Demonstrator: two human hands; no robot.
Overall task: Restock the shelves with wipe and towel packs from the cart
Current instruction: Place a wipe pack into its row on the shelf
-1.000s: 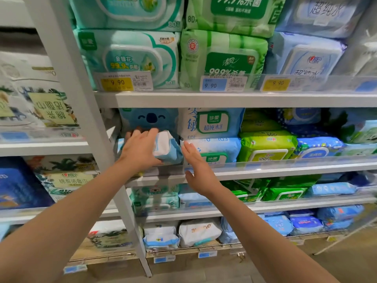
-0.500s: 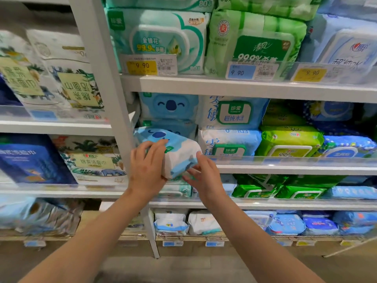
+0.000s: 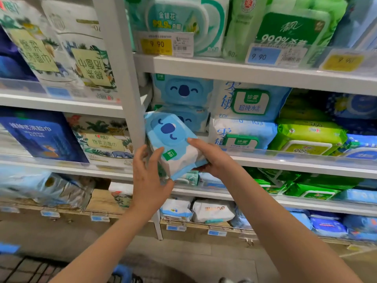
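A blue koala wipe pack (image 3: 170, 135) is tilted in the air just in front of the middle shelf (image 3: 285, 162), close to the white upright post (image 3: 122, 78). My left hand (image 3: 148, 178) holds its lower left edge, fingers on the face and thumb under the bottom corner. From the right, my right hand (image 3: 213, 158) grips it, fingers over the top and thumb beneath. Behind it, two matching koala packs (image 3: 183, 91) sit stacked on that shelf.
White-and-green wipe packs (image 3: 247, 103) and lime-green packs (image 3: 306, 135) fill the shelf to the right. Boxed face towels (image 3: 102, 137) stand in the left bay. Lower shelves hold more packs (image 3: 212, 211). A cart's wire basket (image 3: 20, 268) and blue handle (image 3: 122, 271) show at the bottom edge.
The koala pack has come off the shelf toward me and turned so its face tilts up. Both hands moved down and back with it, the right hand closing onto it.
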